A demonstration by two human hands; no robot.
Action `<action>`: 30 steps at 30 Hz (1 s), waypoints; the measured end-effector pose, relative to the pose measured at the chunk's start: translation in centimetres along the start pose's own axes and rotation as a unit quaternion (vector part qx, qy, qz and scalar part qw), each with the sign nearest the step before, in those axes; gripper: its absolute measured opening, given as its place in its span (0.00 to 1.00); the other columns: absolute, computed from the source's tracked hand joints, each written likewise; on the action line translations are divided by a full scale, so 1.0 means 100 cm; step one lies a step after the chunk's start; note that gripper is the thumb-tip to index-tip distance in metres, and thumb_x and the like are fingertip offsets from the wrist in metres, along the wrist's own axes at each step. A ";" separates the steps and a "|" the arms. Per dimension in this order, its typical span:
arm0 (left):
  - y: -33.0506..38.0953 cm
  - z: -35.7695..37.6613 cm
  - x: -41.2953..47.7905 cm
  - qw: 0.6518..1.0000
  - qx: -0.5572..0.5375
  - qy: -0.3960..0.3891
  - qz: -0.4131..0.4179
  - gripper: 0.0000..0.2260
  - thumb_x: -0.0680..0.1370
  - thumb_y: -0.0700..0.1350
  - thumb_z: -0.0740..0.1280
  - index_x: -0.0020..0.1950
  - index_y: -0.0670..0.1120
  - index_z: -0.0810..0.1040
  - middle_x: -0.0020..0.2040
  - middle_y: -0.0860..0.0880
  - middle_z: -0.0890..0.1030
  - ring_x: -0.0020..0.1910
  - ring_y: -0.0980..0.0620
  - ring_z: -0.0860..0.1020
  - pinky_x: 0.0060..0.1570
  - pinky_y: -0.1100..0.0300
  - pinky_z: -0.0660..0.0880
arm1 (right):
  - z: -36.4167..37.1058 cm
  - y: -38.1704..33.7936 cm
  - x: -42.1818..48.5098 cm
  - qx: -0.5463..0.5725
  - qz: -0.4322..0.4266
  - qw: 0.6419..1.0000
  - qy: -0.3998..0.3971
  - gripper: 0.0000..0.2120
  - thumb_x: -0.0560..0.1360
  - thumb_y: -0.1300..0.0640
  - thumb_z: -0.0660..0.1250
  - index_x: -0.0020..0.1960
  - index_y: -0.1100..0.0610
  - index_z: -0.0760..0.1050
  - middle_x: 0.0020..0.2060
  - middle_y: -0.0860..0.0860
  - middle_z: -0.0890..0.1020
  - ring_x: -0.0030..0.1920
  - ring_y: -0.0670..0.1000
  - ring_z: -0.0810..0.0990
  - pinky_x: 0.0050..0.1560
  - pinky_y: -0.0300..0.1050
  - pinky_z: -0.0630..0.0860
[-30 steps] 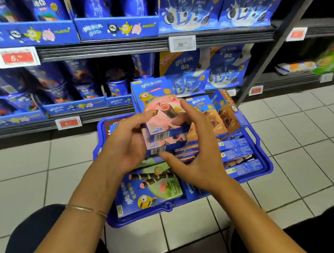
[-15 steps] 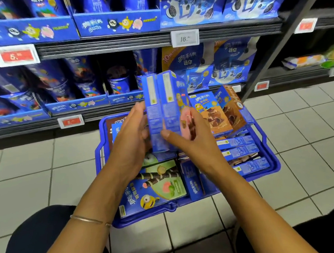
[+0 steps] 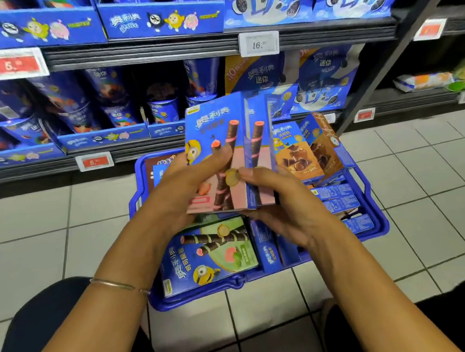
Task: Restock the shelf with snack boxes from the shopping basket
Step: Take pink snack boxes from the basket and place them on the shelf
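Observation:
Two blue-and-pink snack boxes (image 3: 215,132) stand upright side by side above the blue shopping basket (image 3: 370,199), fronts facing me. My left hand (image 3: 187,186) grips the left box, thumb across its front. My right hand (image 3: 279,199) holds the right box (image 3: 262,156) from below and the side, thumb on its front edge. In the basket lie a green-fronted box (image 3: 216,254), brown-fronted boxes (image 3: 297,155) at the far right and several blue boxes on edge (image 3: 338,197).
Shelves (image 3: 157,51) ahead hold blue cookie cups, bags and display trays, with price tags (image 3: 259,43) on the rails. A dark upright post (image 3: 400,46) slants at the right. White tiled floor (image 3: 439,184) surrounds the basket; my dark-clothed knees fill the lower corners.
The two boxes have been turned from edge-on to front-facing and lifted slightly. Both hands shifted their hold lower on the boxes.

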State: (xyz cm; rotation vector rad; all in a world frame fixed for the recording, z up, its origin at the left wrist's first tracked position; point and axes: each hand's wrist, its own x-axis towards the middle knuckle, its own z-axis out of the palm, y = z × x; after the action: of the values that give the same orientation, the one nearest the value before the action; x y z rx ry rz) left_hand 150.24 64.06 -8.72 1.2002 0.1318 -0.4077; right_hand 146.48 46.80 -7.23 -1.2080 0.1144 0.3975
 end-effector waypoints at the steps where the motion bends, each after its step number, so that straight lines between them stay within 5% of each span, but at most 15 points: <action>1: -0.002 -0.002 -0.001 0.999 -0.039 -0.018 -0.021 0.29 0.67 0.55 0.80 0.64 0.45 0.84 0.59 0.41 0.86 0.59 0.37 0.84 0.66 0.33 0.76 | -0.001 -0.001 0.001 -0.026 0.007 1.000 -0.008 0.17 0.66 0.52 0.76 0.55 0.54 0.85 0.52 0.55 0.87 0.54 0.56 0.86 0.54 0.53 0.82; 5: -0.011 -0.003 -0.004 0.989 -0.135 -0.051 -0.041 0.11 0.77 0.52 0.71 0.51 0.47 0.88 0.47 0.44 0.86 0.47 0.42 0.84 0.53 0.47 0.84 | -0.011 -0.012 0.003 -0.171 0.014 0.985 0.000 0.22 0.69 0.38 0.74 0.57 0.51 0.84 0.54 0.51 0.87 0.58 0.53 0.85 0.64 0.52 0.78; 8: -0.015 -0.006 -0.005 0.990 -0.138 -0.023 -0.028 0.11 0.79 0.52 0.69 0.48 0.48 0.88 0.47 0.46 0.87 0.50 0.42 0.86 0.56 0.42 0.84 | -0.033 -0.018 0.000 -0.249 0.023 0.962 0.107 0.29 0.67 0.28 0.68 0.53 0.51 0.81 0.46 0.49 0.86 0.53 0.53 0.84 0.63 0.56 0.76; 11: -0.013 -0.012 -0.005 0.988 -0.148 0.012 -0.034 0.10 0.79 0.53 0.70 0.51 0.49 0.87 0.53 0.44 0.84 0.62 0.37 0.79 0.68 0.33 0.74 | -0.053 -0.009 -0.012 -0.418 0.061 0.892 0.164 0.24 0.72 0.32 0.69 0.52 0.52 0.73 0.46 0.48 0.83 0.49 0.52 0.82 0.49 0.48 0.76; 14: -0.014 -0.013 -0.006 0.989 -0.148 0.002 -0.022 0.11 0.79 0.54 0.69 0.49 0.50 0.89 0.49 0.48 0.88 0.52 0.45 0.87 0.58 0.43 0.83 | -0.056 0.011 -0.022 -0.525 0.135 0.835 0.093 0.18 0.77 0.37 0.68 0.60 0.47 0.75 0.48 0.47 0.82 0.49 0.50 0.82 0.49 0.48 0.78; 19: -0.022 -0.017 -0.010 0.975 -0.222 0.013 -0.023 0.15 0.78 0.53 0.68 0.63 0.49 0.81 0.59 0.45 0.86 0.56 0.42 0.85 0.54 0.41 0.84 | -0.054 0.011 -0.030 -0.574 0.051 0.812 0.093 0.07 0.81 0.45 0.64 0.49 0.46 0.79 0.39 0.44 0.84 0.42 0.45 0.81 0.39 0.36 0.73; 22: -0.025 -0.015 -0.010 0.972 -0.232 0.025 -0.025 0.12 0.83 0.52 0.64 0.62 0.49 0.81 0.58 0.45 0.87 0.54 0.42 0.87 0.50 0.43 0.84 | -0.060 -0.001 -0.035 -0.550 0.042 0.822 0.141 0.08 0.79 0.44 0.64 0.47 0.46 0.78 0.40 0.47 0.85 0.43 0.47 0.83 0.46 0.48 0.79; 25: -0.029 -0.013 -0.010 0.975 -0.215 0.051 -0.020 0.10 0.84 0.51 0.64 0.62 0.50 0.80 0.55 0.47 0.87 0.51 0.43 0.87 0.48 0.45 0.84 | -0.063 -0.020 -0.041 -0.490 -0.014 0.845 0.215 0.13 0.74 0.42 0.58 0.46 0.48 0.78 0.41 0.40 0.84 0.43 0.40 0.81 0.48 0.48 0.78; 30: -0.033 -0.009 -0.011 0.984 -0.170 0.047 -0.008 0.08 0.83 0.51 0.66 0.53 0.54 0.85 0.51 0.49 0.88 0.47 0.46 0.88 0.42 0.49 0.84 | -0.064 -0.041 -0.041 -0.376 -0.114 0.861 0.322 0.14 0.71 0.51 0.56 0.42 0.53 0.80 0.38 0.47 0.85 0.43 0.55 0.82 0.50 0.62 0.81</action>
State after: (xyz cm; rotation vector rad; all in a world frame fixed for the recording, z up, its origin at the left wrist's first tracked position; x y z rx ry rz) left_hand 148.09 64.19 -11.62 0.8823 0.2809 -0.3273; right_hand 144.95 38.70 -4.74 -2.0793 0.4152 -0.2265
